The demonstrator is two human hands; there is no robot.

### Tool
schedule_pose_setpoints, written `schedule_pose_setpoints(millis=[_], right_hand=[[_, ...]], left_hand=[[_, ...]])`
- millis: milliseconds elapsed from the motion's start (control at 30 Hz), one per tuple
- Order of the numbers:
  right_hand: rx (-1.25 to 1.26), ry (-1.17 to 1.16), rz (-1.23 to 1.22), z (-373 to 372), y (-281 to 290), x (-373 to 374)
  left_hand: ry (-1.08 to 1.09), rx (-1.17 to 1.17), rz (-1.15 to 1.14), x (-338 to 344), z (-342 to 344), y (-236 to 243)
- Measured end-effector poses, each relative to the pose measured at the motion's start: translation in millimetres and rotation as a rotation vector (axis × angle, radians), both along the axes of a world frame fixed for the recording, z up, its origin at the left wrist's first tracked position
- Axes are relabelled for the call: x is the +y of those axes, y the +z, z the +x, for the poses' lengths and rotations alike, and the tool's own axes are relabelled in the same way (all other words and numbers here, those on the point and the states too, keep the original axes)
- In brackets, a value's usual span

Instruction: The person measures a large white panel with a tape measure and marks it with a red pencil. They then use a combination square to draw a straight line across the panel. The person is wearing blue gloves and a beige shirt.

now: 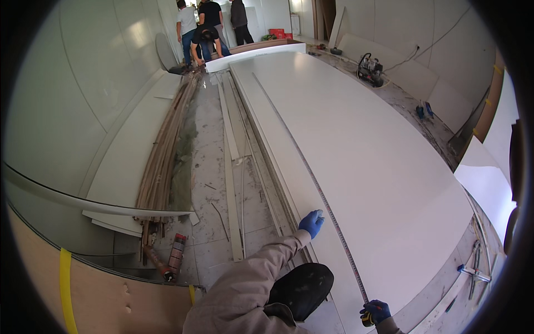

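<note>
A large white panel (345,145) lies flat before me, stretching away from my knee. Along it runs the extended blade (311,172) of a tape measure (366,319), reaching from near me almost to the panel's far end. My right hand (380,310), in a dark blue glove, is closed around the tape measure's yellow and black case at the near edge. Over the panel's left side, just left of the blade, my blue-gloved left hand (311,223) has its fingers curled together. Whatever they pinch, if anything, is too small to name.
Long wooden strips (167,145) and a red tube (176,256) lie on the floor to the left. An air compressor (370,69) stands beyond the panel's right edge; a clamp (474,273) is at near right. Several people (210,22) are at the far end.
</note>
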State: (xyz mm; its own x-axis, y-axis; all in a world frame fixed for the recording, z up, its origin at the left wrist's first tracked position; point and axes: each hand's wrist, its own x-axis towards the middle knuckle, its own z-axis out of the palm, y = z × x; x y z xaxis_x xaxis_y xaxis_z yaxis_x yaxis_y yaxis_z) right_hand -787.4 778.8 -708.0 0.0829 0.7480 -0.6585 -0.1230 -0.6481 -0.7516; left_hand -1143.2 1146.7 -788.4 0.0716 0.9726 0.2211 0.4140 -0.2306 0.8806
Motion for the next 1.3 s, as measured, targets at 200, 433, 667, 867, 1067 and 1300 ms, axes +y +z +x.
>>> schedule_pose_setpoints(millis=[200,433,667,867,1067,1300], right_hand=[[0.015,0.004,-0.031,-11,0,-4],[0.005,0.034,0.037,-30,17,12],[0.001,0.069,0.103,-65,10,94],[0.02,0.062,0.166,-110,9,166],[-0.015,0.071,0.123,-97,33,145],[-0.068,0.103,-0.005,9,75,-4]], left_hand=[[0.039,0.111,0.125,-9,-1,7],[0.038,0.132,0.162,-9,-2,3],[0.078,0.106,0.242,-6,-5,-4],[-0.123,-0.603,-0.924,15,2,32],[-0.334,-0.846,-0.926,-5,30,45],[0.038,-0.805,-0.749,99,4,56]])
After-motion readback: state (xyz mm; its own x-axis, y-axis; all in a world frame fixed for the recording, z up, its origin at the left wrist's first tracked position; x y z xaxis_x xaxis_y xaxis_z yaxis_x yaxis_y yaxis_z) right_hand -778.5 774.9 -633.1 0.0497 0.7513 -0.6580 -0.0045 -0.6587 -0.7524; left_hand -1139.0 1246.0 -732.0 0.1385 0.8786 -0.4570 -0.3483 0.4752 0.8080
